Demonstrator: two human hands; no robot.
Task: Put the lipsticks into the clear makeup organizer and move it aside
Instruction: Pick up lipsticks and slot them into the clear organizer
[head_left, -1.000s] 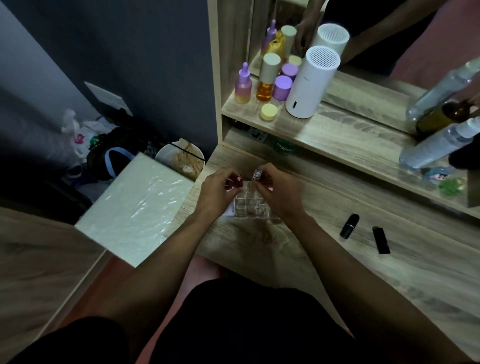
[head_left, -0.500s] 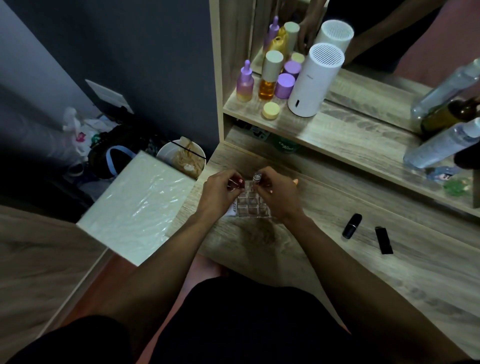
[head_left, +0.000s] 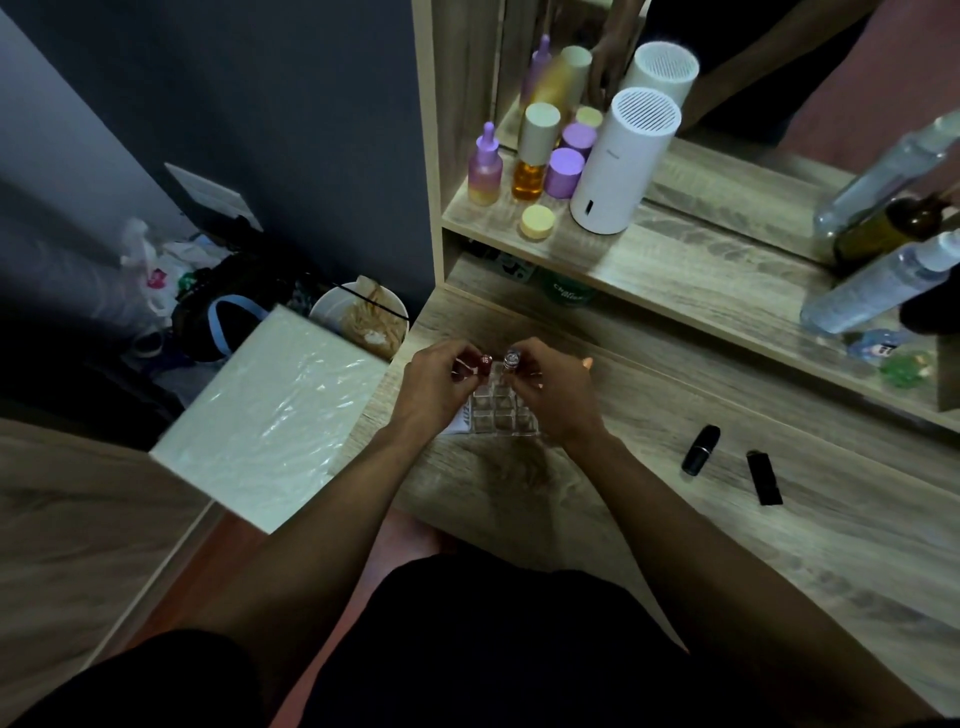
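A clear makeup organizer (head_left: 498, 413) with a grid of small cells stands on the wooden desk (head_left: 649, 519) near its left end. My left hand (head_left: 434, 387) pinches a red-topped lipstick (head_left: 484, 364) over the organizer's far row. My right hand (head_left: 548, 392) holds a silver-topped lipstick (head_left: 511, 358) upright beside it. Both sit at the organizer's far cells; how deep they sit is hidden by my fingers. Two black lipsticks lie loose on the desk to the right, a rounded one (head_left: 700, 450) and a squarer one (head_left: 763, 478).
A shelf (head_left: 675, 270) above the desk carries purple and amber bottles (head_left: 530, 156), a white cylinder (head_left: 621, 161) and clear bottles (head_left: 878, 291) at the right. Left of the desk sits a plastic-wrapped white box (head_left: 270, 415), a bowl (head_left: 363, 322) and clutter on the floor.
Both hands stay over the organizer with the two lipsticks. The view has shifted slightly; nothing else has visibly moved.
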